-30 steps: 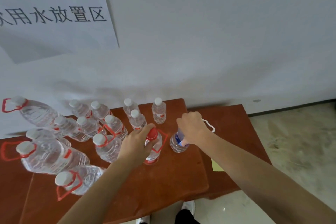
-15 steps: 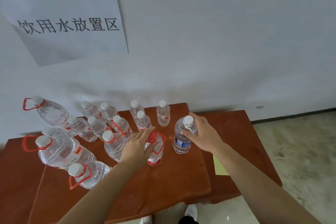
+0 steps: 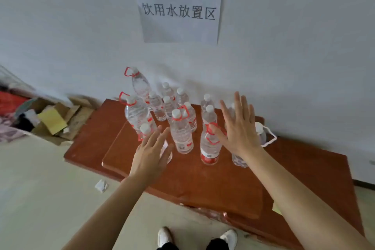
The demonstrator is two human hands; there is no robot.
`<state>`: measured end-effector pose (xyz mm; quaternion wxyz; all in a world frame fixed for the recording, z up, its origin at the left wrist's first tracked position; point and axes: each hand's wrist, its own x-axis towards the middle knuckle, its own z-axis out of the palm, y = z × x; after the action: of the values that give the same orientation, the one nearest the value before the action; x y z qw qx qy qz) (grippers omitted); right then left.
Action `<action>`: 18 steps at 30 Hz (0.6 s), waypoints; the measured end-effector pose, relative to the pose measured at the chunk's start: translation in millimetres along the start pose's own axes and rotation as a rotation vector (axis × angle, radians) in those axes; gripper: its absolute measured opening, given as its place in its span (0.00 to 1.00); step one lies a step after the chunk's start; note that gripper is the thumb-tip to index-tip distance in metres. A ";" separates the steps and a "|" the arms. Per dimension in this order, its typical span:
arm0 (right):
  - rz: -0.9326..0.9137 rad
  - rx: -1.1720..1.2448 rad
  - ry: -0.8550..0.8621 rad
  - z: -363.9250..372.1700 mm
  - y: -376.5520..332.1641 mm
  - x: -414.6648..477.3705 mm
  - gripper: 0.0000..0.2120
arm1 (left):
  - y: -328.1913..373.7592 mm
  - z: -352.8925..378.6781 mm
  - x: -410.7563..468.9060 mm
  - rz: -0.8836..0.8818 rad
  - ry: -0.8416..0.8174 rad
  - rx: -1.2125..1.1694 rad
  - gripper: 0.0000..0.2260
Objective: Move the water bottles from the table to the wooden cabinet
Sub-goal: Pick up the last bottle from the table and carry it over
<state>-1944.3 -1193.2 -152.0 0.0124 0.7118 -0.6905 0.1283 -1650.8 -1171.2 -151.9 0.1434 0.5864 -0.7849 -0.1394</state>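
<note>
On the red-brown wooden top (image 3: 203,184) below a paper sign (image 3: 178,11) on the wall, the bottles (image 3: 180,134) stand clustered upright, some with red carry loops. The left hand (image 3: 151,157) hovers with fingers spread wide before a small bottle (image 3: 145,130), holding nothing. The right hand (image 3: 239,128) is raised, open-palmed and empty, between a red-labelled bottle (image 3: 210,148) and one with a white loop (image 3: 261,136).
</note>
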 end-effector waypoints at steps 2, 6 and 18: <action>-0.101 0.064 0.017 5.6 -51.1 2.3 0.39 | -28.3 -27.8 -43.6 -0.063 0.084 0.085 0.27; -0.254 0.199 0.019 8.7 -152.9 -15.5 0.40 | -82.2 -83.9 -102.8 -0.198 0.170 0.215 0.26; -0.955 0.326 0.047 -24.6 -650.6 -178.2 0.45 | -296.7 -291.0 -533.5 -0.947 0.563 0.527 0.32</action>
<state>-1309.2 -983.9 -60.0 -0.0260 0.9379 -0.2582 0.2304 -1131.9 -754.6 -31.9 0.1181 0.9017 -0.3789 0.1713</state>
